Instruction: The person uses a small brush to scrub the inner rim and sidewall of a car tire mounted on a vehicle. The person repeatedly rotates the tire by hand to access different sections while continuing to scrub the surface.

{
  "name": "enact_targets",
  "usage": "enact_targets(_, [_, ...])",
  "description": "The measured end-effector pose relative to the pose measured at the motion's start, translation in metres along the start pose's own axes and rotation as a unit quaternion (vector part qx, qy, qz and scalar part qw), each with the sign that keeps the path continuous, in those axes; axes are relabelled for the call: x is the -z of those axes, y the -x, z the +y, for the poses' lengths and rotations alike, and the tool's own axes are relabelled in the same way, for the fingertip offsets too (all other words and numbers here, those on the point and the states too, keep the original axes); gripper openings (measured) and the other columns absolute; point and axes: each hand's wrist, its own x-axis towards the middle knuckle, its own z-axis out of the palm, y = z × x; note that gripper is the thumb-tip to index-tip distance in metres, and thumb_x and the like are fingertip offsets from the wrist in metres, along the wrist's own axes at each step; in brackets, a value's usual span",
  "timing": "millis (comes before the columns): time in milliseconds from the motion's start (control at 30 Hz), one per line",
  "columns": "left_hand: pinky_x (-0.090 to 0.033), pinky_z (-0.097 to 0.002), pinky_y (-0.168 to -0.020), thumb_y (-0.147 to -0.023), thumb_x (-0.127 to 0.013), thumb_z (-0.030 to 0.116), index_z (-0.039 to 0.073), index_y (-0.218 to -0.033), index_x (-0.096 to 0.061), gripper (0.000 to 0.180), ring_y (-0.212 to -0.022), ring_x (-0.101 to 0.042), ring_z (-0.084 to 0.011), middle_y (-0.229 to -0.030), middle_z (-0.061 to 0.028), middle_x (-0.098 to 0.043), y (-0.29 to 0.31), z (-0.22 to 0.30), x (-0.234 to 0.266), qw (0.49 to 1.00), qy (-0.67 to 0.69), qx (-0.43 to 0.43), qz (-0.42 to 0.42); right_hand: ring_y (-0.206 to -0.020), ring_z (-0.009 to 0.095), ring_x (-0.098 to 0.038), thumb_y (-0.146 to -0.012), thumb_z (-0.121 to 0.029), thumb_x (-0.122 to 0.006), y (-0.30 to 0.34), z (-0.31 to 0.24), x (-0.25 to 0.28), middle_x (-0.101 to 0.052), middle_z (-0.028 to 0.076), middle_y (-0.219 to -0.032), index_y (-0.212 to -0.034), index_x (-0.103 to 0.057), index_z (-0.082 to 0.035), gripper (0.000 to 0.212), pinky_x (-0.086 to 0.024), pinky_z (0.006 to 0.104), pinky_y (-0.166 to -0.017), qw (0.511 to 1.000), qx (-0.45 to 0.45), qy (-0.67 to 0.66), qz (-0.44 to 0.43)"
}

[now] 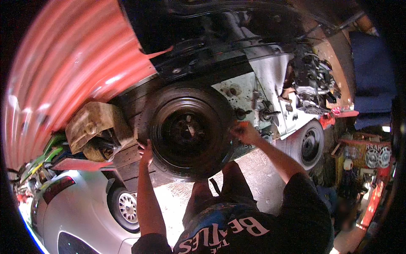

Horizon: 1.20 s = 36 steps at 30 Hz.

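Note:
A black tyre on a dark steel rim [160,167] stands before me, its open face turned to me. My left hand [146,153] is at the tyre's left edge, fingers partly spread and apparently touching the rubber. Beside the tyre's right edge, my right hand [243,133] is closed, with a small orange thing [242,124] showing at its fingers. What the orange thing is cannot be made out. Part of the right hand's grip is hidden.
A silver car [84,203] stands at lower left, near a dirty brown plastic container [95,125]. Another wheel [311,144] is to the right, below engine parts [313,80]. Red corrugated sheeting [80,72] rises at left. Someone's arm [351,239] shows at lower right.

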Motion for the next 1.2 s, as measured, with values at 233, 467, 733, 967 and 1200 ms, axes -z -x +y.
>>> enact_targets(233, [-0.011, -0.0602, -0.113, -0.088, -0.03, 0.079, 0.024, -0.148, 0.03, 0.101, -0.139, -0.009, -0.058, -0.152, -0.0402, 0.003, -0.017, -0.036, -0.017, 0.993, -0.119, -0.004, 0.016, -0.077, 0.039, -0.066, -0.087, -0.026, -0.066, -0.167, -0.078, -0.012, -0.066, 0.02, -0.08, -0.105, -0.063, -0.007, 0.026, -0.054, 0.0477, -0.068, 0.93, 0.08, 0.109, 0.34])
enact_targets(467, [-0.005, -0.061, -0.114, -0.087, -0.027, 0.08, 0.025, -0.148, 0.03, 0.099, -0.14, -0.001, -0.0587, -0.152, -0.04, 0.009, 0.015, 0.011, -0.013, 0.999, -0.037, 0.002, 0.014, -0.081, 0.034, -0.068, -0.082, -0.031, -0.072, -0.244, -0.16, -0.109, -0.066, 0.018, -0.083, -0.122, -0.055, -0.012, 0.047, -0.054, 0.0438, -0.072, 0.963, 0.043, -0.012, 0.265])
enact_targets(733, [-0.004, -0.0602, -0.114, -0.087, -0.029, 0.08, 0.025, -0.147, 0.03, 0.101, -0.141, 0.006, -0.0567, -0.152, -0.0368, 0.017, -0.029, -0.056, -0.024, 0.996, -0.082, -0.038, -0.008, -0.087, 0.04, -0.067, -0.08, -0.017, -0.068, -0.197, -0.089, -0.008, -0.07, 0.019, -0.094, -0.115, -0.061, -0.007, 0.038, -0.054, 0.0483, -0.077, 0.901, -0.103, 0.083, 0.414])
enact_targets(967, [-0.005, -0.06, -0.114, -0.086, -0.032, 0.081, 0.028, -0.146, 0.033, 0.103, -0.14, 0.002, -0.0579, -0.153, -0.0364, 0.014, -0.009, -0.014, -0.026, 0.997, -0.069, 0.001, -0.021, -0.092, 0.039, -0.063, -0.082, -0.015, -0.065, -0.247, -0.167, -0.107, -0.065, 0.019, -0.098, -0.111, -0.063, -0.009, 0.029, -0.052, 0.0491, -0.077, 0.96, 0.066, -0.036, 0.269])
enact_targets(1200, [-0.003, -0.06, -0.114, -0.085, -0.03, 0.082, 0.03, -0.145, 0.033, 0.102, -0.14, 0.003, -0.0578, -0.153, -0.0354, 0.016, 0.012, 0.005, -0.011, 0.998, -0.053, 0.005, -0.03, -0.091, 0.027, -0.069, -0.092, -0.025, -0.065, -0.243, -0.155, -0.104, -0.071, 0.013, -0.097, -0.114, -0.062, -0.009, 0.027, -0.053, 0.0382, -0.08, 0.96, 0.047, -0.099, 0.257])
